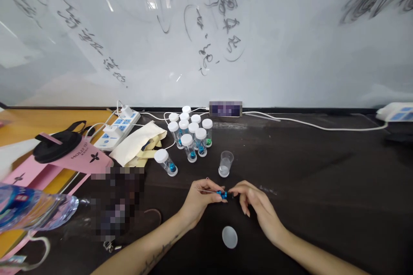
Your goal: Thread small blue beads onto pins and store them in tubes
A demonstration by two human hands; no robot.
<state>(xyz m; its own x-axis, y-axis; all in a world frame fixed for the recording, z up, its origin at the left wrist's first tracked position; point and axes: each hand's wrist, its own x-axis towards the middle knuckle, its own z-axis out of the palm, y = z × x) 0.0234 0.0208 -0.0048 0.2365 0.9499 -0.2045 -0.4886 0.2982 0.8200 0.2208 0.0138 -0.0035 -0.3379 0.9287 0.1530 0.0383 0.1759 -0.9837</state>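
Between the thumb and fingers of my left hand (201,200) is a small blue spool with a string (223,194), shiny and yo-yo-like. Its thin pale string runs back over the hand, and a tiny pink loop shows above the fingers. My right hand (254,204) hovers close to the spool's right side, fingers loosely bent and apart, with nothing visible in them. Just beyond the hands stands a clear plastic jar (225,164) without a lid. A round white lid (229,237) lies on the dark table (309,180) nearer to me.
Several white-capped clear jars (188,148) with blue or green pieces stand behind my left hand; one jar (167,162) sits apart. To the left are a cloth pouch (138,142), a power strip (118,129), a pink cup (87,154) and a bottle (35,206). A white cable (309,123) runs along the back.
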